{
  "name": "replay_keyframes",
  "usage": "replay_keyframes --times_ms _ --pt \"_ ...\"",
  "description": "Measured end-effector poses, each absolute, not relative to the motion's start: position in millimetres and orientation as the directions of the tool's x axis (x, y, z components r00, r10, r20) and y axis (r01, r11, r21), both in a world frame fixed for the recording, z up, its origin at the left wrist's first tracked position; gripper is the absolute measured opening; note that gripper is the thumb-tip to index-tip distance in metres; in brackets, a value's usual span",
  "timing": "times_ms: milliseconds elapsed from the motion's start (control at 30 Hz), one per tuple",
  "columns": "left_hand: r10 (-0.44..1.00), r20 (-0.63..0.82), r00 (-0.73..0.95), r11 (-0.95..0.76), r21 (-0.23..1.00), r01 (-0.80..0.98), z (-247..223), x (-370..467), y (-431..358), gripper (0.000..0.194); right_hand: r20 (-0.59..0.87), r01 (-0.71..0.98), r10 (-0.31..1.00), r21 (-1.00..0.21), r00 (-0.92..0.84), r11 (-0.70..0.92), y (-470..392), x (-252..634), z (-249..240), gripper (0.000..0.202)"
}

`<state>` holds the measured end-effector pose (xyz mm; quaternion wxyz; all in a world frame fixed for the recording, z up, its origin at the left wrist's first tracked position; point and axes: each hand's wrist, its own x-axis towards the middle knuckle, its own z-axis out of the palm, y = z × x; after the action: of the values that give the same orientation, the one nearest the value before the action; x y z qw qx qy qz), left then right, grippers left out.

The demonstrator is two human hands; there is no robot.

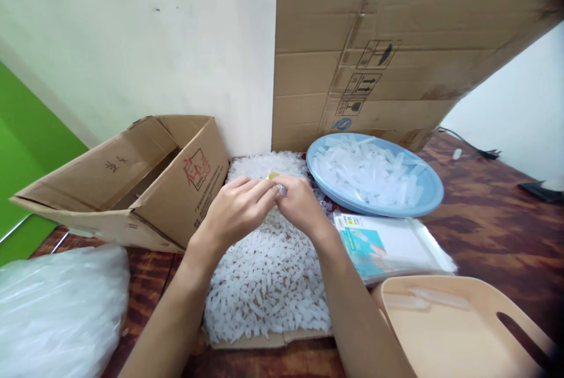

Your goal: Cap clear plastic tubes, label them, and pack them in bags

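My left hand (240,206) and my right hand (298,200) meet above a heap of small white plastic pieces (268,284) spread on flat cardboard. The fingers of both hands are closed around a small whitish item (281,190), mostly hidden between them. A bit of something yellow (272,176) shows just above the fingertips. Behind the hands lies a pile of clear plastic pieces (264,163). To the right, a blue basin (434,193) holds many translucent flat pieces.
An open cardboard box (176,190) stands at the left, with a filled plastic bag (61,307) nearer. At the right are packaging sleeves (396,246) and a beige bin (449,337) with clear pieces. A large cardboard sheet (396,19) rises behind.
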<state>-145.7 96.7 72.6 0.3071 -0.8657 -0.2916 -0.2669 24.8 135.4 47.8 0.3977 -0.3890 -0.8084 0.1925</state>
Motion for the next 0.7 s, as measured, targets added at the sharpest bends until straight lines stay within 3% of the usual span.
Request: replay_keyframes --times_ms 567,700 --pt "0.439 0.596 0.672 -0.561 -0.403 0.723 77 -126 87 0.024 0.454 0.454 0.827 -0.691 -0.332 0.562 135 24 45 0.022" --pt "0.450 0.596 0.665 -0.594 -0.356 0.721 76 -128 88 0.020 0.457 0.433 0.834 -0.713 -0.309 0.551 134 25 45 0.021"
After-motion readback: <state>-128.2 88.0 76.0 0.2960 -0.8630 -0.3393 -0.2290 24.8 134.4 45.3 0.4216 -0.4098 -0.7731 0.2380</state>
